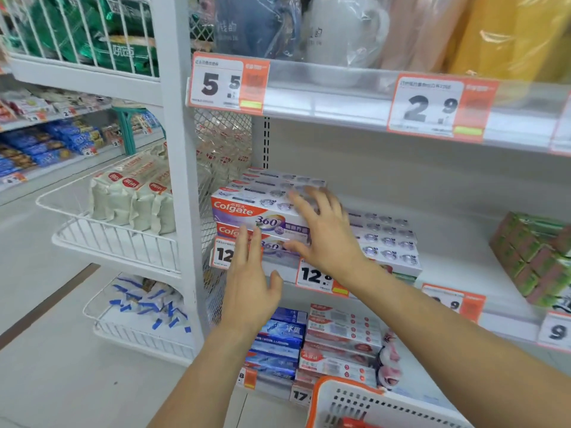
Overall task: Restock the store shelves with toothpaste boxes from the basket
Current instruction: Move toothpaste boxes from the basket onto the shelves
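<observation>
Purple and white Colgate 360 toothpaste boxes [247, 211] lie stacked two high at the left end of the middle shelf [457, 267]. My right hand [321, 233] rests on the right end of the top front box, fingers spread over it. My left hand [250, 285] hovers flat in front of the lower box and its price tag, fingers apart and holding nothing. More of the same boxes [386, 242] lie in a lower row to the right. The white basket [355, 403] with an orange rim sits at the bottom edge, something red inside it.
Green boxes [537, 257] are stacked at the shelf's right end. Blue [278, 341] and red-white toothpaste boxes [343, 338] fill the shelf below. Wrapped mugs [343, 32] stand on the upper shelf. White wire baskets [117, 239] with bagged goods hang on the left upright.
</observation>
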Motion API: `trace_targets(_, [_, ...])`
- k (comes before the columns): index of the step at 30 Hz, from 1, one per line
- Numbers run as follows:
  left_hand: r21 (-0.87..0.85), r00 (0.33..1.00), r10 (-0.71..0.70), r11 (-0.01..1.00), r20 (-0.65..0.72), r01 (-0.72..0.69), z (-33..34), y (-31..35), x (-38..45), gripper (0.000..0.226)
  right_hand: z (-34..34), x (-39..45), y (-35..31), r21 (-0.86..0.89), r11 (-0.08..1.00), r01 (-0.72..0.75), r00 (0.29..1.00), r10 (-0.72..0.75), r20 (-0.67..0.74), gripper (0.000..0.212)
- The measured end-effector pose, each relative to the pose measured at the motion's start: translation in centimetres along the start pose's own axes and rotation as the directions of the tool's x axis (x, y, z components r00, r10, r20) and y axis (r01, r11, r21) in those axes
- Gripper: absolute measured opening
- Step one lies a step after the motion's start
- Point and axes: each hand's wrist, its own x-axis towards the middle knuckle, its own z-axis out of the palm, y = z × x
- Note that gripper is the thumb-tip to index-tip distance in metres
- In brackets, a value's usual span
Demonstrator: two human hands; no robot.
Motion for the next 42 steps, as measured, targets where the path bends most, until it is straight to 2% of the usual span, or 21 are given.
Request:
trace_targets(1, [-0.020,0.998,0.029,0.999,-0.064,-0.030,0.0,0.7,-0.5,0.074,-0.5,-0.7,-0.2,0.057,0.998,0.014,0.997,-0.009,-0.074,0.082])
trace_targets(3, [-0.070,0.990,0.078,0.994,-0.120,-0.087,0.1,2.0,-1.5,0.047,-1.7,-3.0,-0.4,0.195,0.978,0.076,0.964,-0.022,-0.265,0.059])
trace_targets(5, [-0.106,0.995,0.101,0.989,-0.011,-0.102,0.8,2.8,-2.7,0.025,-2.8,-6.8,-0.3,0.281,0.953,0.115,0.927,-0.001,-0.375,0.031])
trace_targets(6, [-0.105,0.990,0.116,0.989,0.075,-0.108,1.5,3.0,-3.4,0.017,-3.0,-9.2,0.0,0.318,0.942,0.105,0.929,0.021,-0.369,0.021])
trace_targets(9, [-0.083,0.928,0.133,0.990,0.348,-0.111,4.6,3.3,-6.2,0.011,-2.1,-17.8,2.0,0.396,0.913,-0.100,0.973,0.173,-0.153,0.007])
trace_targets(11, [-0.074,0.860,0.118,0.993,0.497,-0.093,7.7,3.3,-9.1,0.011,-0.6,-23.6,3.7,0.418,0.838,-0.351,0.934,0.345,0.093,0.009])
trace_targets(12, [-0.071,0.819,0.076,0.997,0.568,-0.043,9.5,3.0,-11.0,0.007,0.4,-26.6,4.6,0.419,0.766,-0.488,0.873,0.427,0.236,0.010])
trace_targets(14, [-0.049,0.711,-0.068,0.989,0.700,0.142,13.1,1.7,-15.6,0.006,2.6,-32.5,6.1,0.384,0.583,-0.716,0.693,0.528,0.490,0.015])
trace_targets(16, [0.022,0.594,-0.204,0.954,0.778,0.300,16.4,0.2,-20.7,0.008,4.6,-37.9,7.1,0.327,0.426,-0.844,0.530,0.564,0.633,0.019])
trace_targets(19, [0.156,0.471,-0.384,0.878,0.794,0.452,20.1,-1.4,-26.9,0.020,6.7,-43.6,7.4,0.264,0.274,-0.925,0.378,0.579,0.722,0.018])
trace_targets(21, [0.260,0.383,-0.495,0.813,0.780,0.521,22.0,-2.6,-29.5,0.020,7.9,-45.7,7.3,0.240,0.218,-0.946,0.323,0.582,0.746,0.016])
trace_targets(23, [0.341,0.325,-0.582,0.752,0.746,0.564,23.9,-5.0,-31.2,0.043,9.8,-47.3,7.2,0.219,0.164,-0.962,0.273,0.596,0.755,0.018])
trace_targets(26, [0.368,0.226,-0.641,0.654,0.734,0.661,25.1,-6.9,-32.8,0.040,13.2,-48.7,6.7,0.179,0.069,-0.981,0.184,0.598,0.780,0.018])
trace_targets(27, [0.373,0.215,-0.642,0.649,0.736,0.664,25.2,-7.0,-33.1,0.041,14.3,-49.1,6.5,0.158,0.037,-0.987,0.149,0.588,0.795,0.021])
trace_targets(28, [0.364,0.206,-0.637,0.643,0.743,0.674,25.4,-7.6,-33.7,0.053,15.3,-49.4,6.2,0.121,0.003,-0.993,0.101,0.570,0.815,0.026])
trace_targets(30, [0.331,0.243,-0.627,0.655,0.740,0.680,26.0,-8.5,-34.6,0.082,16.8,-50.4,5.5,0.043,-0.050,-0.998,0.012,0.505,0.863,0.031])
trace_targets(31, [0.312,0.261,-0.639,0.640,0.723,0.702,26.1,-8.6,-34.7,0.081,17.6,-50.9,5.1,0.044,-0.090,-0.995,-0.004,0.470,0.882,0.033])
trace_targets(34, [0.285,0.285,-0.651,0.626,0.703,0.726,26.3,-8.7,-35.4,0.043,19.7,-52.6,4.1,0.004,-0.080,-0.997,-0.032,0.449,0.893,0.050])
trace_targets(36, [0.302,0.203,-0.661,0.565,0.722,0.768,26.6,-8.7,-36.1,0.044,20.0,-53.1,3.7,-0.053,-0.083,-0.995,-0.084,0.426,0.901,0.056])
trace_targets(39, [0.324,0.081,-0.671,0.455,0.737,0.829,26.5,-8.8,-36.6,0.055,20.7,-53.8,3.4,-0.091,-0.068,-0.994,-0.111,0.425,0.898,0.057])
trace_targets(42, [0.319,0.060,-0.707,0.392,0.705,0.863,26.8,-9.6,-36.5,0.051,20.5,-53.9,3.3,-0.100,-0.090,-0.991,-0.129,0.429,0.894,0.047])
